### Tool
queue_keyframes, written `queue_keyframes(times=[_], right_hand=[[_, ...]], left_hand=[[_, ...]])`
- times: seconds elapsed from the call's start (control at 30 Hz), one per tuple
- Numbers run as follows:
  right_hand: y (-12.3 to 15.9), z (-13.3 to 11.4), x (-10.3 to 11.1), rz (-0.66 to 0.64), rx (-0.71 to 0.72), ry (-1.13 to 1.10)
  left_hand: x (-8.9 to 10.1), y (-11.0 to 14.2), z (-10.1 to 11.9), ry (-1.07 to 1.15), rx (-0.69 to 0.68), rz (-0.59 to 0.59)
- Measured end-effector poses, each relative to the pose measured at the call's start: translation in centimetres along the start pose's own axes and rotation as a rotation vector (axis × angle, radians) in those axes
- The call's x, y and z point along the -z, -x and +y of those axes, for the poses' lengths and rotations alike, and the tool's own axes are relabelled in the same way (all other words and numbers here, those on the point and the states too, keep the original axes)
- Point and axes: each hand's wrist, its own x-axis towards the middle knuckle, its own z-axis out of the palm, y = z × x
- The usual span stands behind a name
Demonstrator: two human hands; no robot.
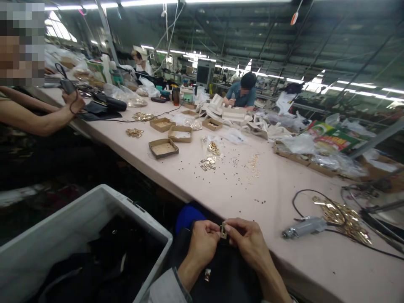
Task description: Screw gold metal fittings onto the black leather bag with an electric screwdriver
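A small gold-coloured rectangular metal fitting (223, 230) with an opening in its middle is held up just off the table's near edge. My right hand (251, 240) pinches it from the right between thumb and fingers. My left hand (202, 242) is closed too, its fingertips pressed together at the fitting's left edge; dark material behind partly hides the contact. Below both hands, a black leather-like piece (230, 273) lies over my lap. Another shiny gold-coloured fitting (207, 275) shows on that piece, near my left wrist.
A grey power screwdriver (304, 227) with its cable lies right, beside a pile of gold-coloured fittings (347, 219). Left stands a white crate (139, 210) holding black pieces. Cardboard trays (163, 148), loose fittings (208, 162) and tiny dark parts cover the table's middle. Co-workers sit left and across.
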Motion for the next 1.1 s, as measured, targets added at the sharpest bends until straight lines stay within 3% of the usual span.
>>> queue_keyframes(times=[0.47,0.67,0.83,0.93,1.1], right_hand=[[0.6,1.6,-1.3,0.067,0.067,0.119],[1.5,1.3,-1.7,0.142,0.040,0.136],[3.9,0.7,-2.6,0.310,0.255,0.598],[5.1,0.9,-3.8,0.388,0.297,0.919],[5.3,1.1,-5.2,0.447,0.381,1.147]], left_hand=[[0.5,0.6,-0.6,0.090,-0.039,-0.038],[0.7,0.5,-1.1,-0.002,-0.101,-0.040],[0.4,1.0,0.3,0.026,-0.078,0.026],[0.3,1.3,0.9,0.000,-0.071,0.054],[0.1,1.4,0.8,-0.066,-0.085,0.071]])
